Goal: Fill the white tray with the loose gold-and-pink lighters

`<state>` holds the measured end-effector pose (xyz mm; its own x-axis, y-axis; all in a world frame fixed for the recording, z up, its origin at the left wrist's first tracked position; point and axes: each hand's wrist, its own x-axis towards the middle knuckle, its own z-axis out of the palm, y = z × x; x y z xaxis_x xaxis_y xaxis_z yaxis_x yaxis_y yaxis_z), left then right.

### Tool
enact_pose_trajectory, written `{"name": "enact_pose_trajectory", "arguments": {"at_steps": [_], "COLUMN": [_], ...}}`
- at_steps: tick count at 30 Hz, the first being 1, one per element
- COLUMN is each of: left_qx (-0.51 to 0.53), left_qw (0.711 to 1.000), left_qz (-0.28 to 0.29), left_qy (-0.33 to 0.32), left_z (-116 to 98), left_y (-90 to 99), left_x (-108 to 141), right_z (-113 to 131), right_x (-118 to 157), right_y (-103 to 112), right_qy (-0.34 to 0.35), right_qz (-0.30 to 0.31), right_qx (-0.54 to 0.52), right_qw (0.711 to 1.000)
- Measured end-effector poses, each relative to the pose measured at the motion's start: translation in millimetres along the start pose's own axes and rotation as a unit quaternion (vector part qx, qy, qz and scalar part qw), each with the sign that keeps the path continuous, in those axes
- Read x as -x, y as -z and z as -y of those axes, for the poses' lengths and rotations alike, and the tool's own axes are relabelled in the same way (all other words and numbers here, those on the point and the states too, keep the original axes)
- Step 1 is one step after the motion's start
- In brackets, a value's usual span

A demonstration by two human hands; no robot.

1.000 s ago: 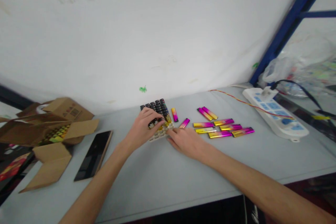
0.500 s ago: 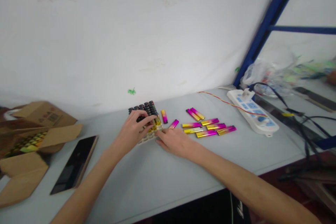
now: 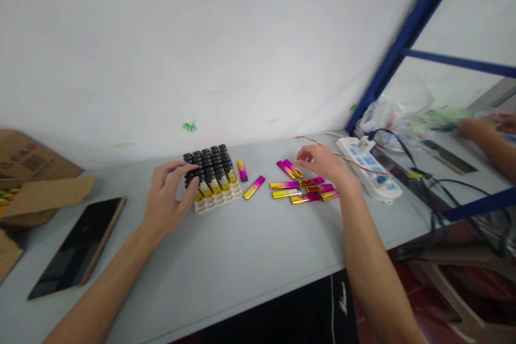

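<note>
A pale tray (image 3: 220, 199) stands near the wall, holding rows of upright lighters with black tops (image 3: 207, 164); its front rows show bare slots. My left hand (image 3: 171, 196) is at the tray's left side, thumb and fingers apart around the black tops at that edge. Over the right part of the table hovers my right hand (image 3: 320, 161), fingers curled, beside two pink-and-yellow lighters (image 3: 290, 169); whether it holds anything is hidden. Several more such lighters (image 3: 306, 199) lie flat below it. Two single ones, one upright to the wall (image 3: 242, 170) and one slanted (image 3: 253, 187), lie right of the tray.
A dark phone-like slab (image 3: 78, 247) and an open cardboard box (image 3: 44, 193) are at the left. At the right are a white power strip (image 3: 373, 172), cables, plastic bags and a blue metal frame (image 3: 397, 48). Another person's hands (image 3: 484, 131) show beyond it.
My right hand has left the tray and moved right to the loose lighters. My left hand has shifted to the tray's left edge, exposing its rows. The camera view has shifted.
</note>
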<state>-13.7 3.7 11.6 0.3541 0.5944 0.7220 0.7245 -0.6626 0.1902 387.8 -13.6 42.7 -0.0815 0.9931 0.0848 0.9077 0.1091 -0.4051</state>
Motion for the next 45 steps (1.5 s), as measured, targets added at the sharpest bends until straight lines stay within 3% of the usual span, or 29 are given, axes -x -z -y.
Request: {"name": "enact_pose_trajectory", "arguments": {"at_steps": [4,7,14,19,23,26,30,34,39,42,45], "left_qx": [0.019,0.030,0.024,0.008,0.151,0.243,0.323,0.424,0.501,0.528,0.570], "left_qw": [0.999,0.998,0.997,0.993,0.988,0.966,0.928,0.853,0.772,0.739,0.714], "left_qz": [-0.040,-0.056,-0.072,-0.116,0.012,0.082,0.111,0.194,0.293,0.309,0.277], "left_qy": [0.009,0.011,0.011,-0.021,-0.014,0.035,0.152,0.235,0.259,0.283,0.296], "left_z": [-8.8,-17.2,-25.2,-45.7,-62.0,-63.3,-58.7,-61.3,-70.0,-71.2,-69.3], "left_y": [8.7,12.7,15.9,22.0,13.7,1.6,-8.2,-7.5,-8.4,-11.8,-13.7], "left_x": [-0.7,0.4,3.6,3.7,7.9,11.9,12.0,9.2,12.4,14.5,14.0], "right_z": [0.3,16.2,35.2,55.5,82.3,94.8,97.7,99.4,108.9,109.3,102.3], "right_x": [7.8,9.7,6.3,8.7,11.8,12.5,12.8,13.4,16.2,16.2,12.9], "right_y": [2.3,-4.9,-17.4,-17.1,-31.2,-47.1,-62.6,-70.7,-77.9,-78.0,-74.7], "right_qy": [0.061,0.065,0.139,0.176,0.232,0.242,0.186,0.147,0.154,0.164,0.147], "right_qz": [0.172,0.230,0.196,0.118,0.111,0.092,0.064,0.063,0.112,0.122,0.059], "right_qx": [-0.103,-0.095,-0.011,-0.126,-0.191,-0.257,-0.368,-0.431,-0.451,-0.455,-0.445], "right_qw": [0.978,0.966,0.971,0.969,0.947,0.931,0.909,0.888,0.872,0.867,0.881]}}
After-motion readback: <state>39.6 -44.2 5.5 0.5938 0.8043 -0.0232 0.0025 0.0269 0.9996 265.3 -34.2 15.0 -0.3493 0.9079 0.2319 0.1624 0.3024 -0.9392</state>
